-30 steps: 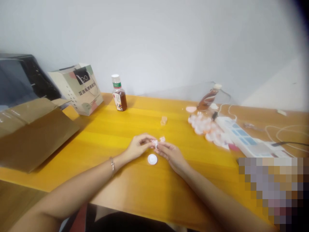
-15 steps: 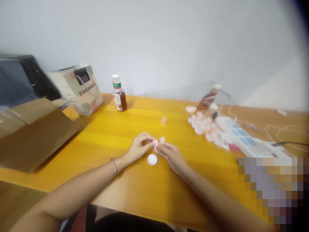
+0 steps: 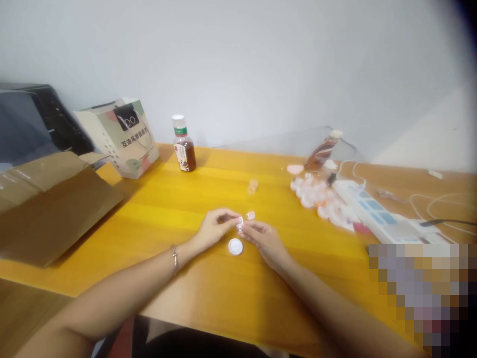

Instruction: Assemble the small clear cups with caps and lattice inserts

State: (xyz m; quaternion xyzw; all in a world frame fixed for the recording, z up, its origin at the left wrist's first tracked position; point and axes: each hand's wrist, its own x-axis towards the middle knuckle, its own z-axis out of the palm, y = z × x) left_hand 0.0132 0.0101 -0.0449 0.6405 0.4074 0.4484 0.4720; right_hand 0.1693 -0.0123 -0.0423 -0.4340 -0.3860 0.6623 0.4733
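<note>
Between my two hands is a small whitish-pink piece with cut-out or printed marks [image 3: 240, 224], too small to name. My left hand [image 3: 216, 225] pinches it from the left with thumb and index finger. From the right, the fingertips of my right hand [image 3: 265, 238] are closed on the same piece. Just beyond them a similar white-and-pink piece [image 3: 250, 215] lies on the table. A round white lid-like disc [image 3: 235, 246] lies flat below my fingers. Farther back sits a small pale orange block-like piece [image 3: 253, 186].
A bottle of dark drink [image 3: 185, 151] stands at the back beside a paper bag [image 3: 130, 141]. An open cardboard box [image 3: 55, 209] is at left. On the right are a tilted bottle [image 3: 322, 153], pale scalloped pieces [image 3: 316, 194], a white power strip [image 3: 376, 209] and cables.
My fingers have shifted slightly around the small piece, and it has turned a little in their grip. Everything else stays where it was.
</note>
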